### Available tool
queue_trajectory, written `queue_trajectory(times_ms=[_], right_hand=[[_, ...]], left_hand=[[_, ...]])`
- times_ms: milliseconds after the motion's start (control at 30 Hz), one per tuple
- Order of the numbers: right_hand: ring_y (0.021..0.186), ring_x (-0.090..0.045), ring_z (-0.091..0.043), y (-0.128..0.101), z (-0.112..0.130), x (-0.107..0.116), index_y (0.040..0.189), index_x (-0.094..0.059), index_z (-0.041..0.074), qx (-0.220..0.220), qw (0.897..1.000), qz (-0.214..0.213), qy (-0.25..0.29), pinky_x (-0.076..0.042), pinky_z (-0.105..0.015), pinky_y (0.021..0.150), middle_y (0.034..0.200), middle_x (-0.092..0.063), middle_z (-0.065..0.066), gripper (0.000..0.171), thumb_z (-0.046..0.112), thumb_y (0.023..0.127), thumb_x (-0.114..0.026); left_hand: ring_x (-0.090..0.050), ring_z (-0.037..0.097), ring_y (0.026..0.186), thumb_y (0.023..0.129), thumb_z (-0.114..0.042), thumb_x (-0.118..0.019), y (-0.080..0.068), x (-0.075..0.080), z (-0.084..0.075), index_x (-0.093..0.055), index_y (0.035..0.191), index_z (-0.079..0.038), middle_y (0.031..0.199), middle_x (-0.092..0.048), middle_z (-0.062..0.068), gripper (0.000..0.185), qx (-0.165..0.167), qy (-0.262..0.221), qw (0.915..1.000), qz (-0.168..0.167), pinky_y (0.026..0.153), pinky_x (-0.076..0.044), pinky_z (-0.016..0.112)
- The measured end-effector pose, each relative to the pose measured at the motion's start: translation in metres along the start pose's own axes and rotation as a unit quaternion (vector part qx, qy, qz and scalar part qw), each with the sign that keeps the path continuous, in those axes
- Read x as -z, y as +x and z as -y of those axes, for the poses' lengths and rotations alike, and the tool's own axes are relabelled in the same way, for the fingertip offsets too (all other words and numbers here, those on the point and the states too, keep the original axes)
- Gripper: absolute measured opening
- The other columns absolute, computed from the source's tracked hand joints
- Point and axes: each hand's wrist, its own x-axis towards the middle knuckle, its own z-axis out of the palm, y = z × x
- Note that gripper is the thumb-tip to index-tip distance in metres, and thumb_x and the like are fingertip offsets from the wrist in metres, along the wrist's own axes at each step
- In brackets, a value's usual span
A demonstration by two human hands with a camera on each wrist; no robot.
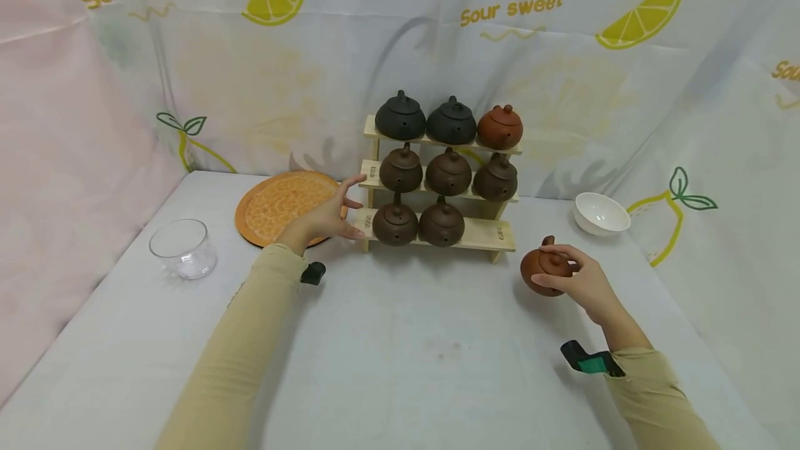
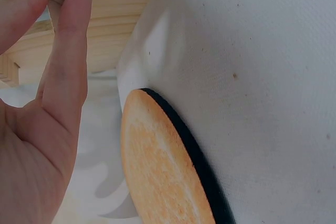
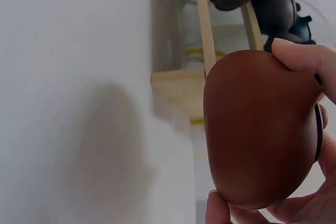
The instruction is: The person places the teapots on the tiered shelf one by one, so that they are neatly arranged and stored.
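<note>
My right hand (image 1: 584,287) holds a reddish-brown clay teapot (image 1: 535,266) above the table, to the right of a three-tier wooden rack (image 1: 484,233). In the right wrist view, thumb and fingers grip the smooth teapot (image 3: 257,129) from opposite sides. My left hand (image 1: 328,217) is at the rack's left end, its fingers spread and fairly straight, fingertips right at the shelf ends. Dark clay teapots fill the upper two tiers, except for a red one (image 1: 500,129) at top right. Two brown teapots, one of them at the middle (image 1: 442,224), stand on the bottom tier, left of its bare right end.
A round orange-patterned mat (image 1: 275,203) lies left of the rack, near my left forearm. Further left stands a clear glass bowl (image 1: 184,248). At the right back is a white bowl (image 1: 601,215). A printed cloth (image 1: 350,40) hangs behind the table.
</note>
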Motion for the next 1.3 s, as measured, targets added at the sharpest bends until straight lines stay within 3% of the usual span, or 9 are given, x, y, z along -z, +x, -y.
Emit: queue_trajectory(times_ms=[367, 633, 1067, 1300], right_hand=[[0.103, -0.042, -0.032, 0.018, 0.023, -0.016, 0.129, -0.049, 0.002, 0.034, 0.999, 0.018, -0.007, -0.046, -0.032, 0.074, 0.123, -0.047, -0.019, 0.062, 0.022, 0.077, -0.077], [0.103, -0.044, -0.032, 0.033, 0.036, -0.026, 0.125, -0.054, 0.005, 0.063, 0.998, 0.031, -0.005, -0.046, -0.033, 0.074, 0.122, -0.05, -0.017, 0.057, 0.021, 0.076, -0.078], [0.107, -0.047, -0.03, 0.057, 0.052, -0.041, 0.124, -0.057, 0.009, 0.068, 0.996, 0.056, 0.002, -0.044, -0.037, 0.08, 0.125, -0.049, -0.015, 0.057, 0.021, 0.074, -0.08], [0.108, -0.047, -0.03, 0.068, 0.052, -0.048, 0.128, -0.054, 0.006, 0.065, 0.996, 0.055, 0.006, -0.045, -0.033, 0.079, 0.127, -0.048, -0.017, 0.059, 0.019, 0.076, -0.078]], left_hand=[[-0.06, 0.031, 0.091, 0.073, 0.01, -0.073, 0.0, -0.001, -0.001, -0.002, 0.146, -0.037, 0.139, -0.032, 0.025, 0.112, 0.008, 0.012, 0.9999, -0.003, 0.072, -0.052, 0.033], [-0.057, 0.036, 0.099, 0.072, 0.011, -0.073, 0.0, 0.0, 0.0, -0.002, 0.147, -0.033, 0.137, -0.034, 0.028, 0.113, -0.006, 0.021, 0.9997, -0.009, 0.072, -0.051, 0.032], [-0.059, 0.032, 0.093, 0.072, 0.012, -0.073, -0.001, 0.001, -0.002, -0.002, 0.146, -0.037, 0.138, -0.033, 0.025, 0.113, 0.005, 0.012, 0.9999, -0.006, 0.072, -0.051, 0.033], [-0.061, 0.029, 0.087, 0.073, 0.011, -0.073, -0.001, 0.001, -0.002, -0.001, 0.146, -0.036, 0.139, -0.031, 0.026, 0.113, 0.003, 0.008, 1.0, -0.002, 0.071, -0.052, 0.033]])
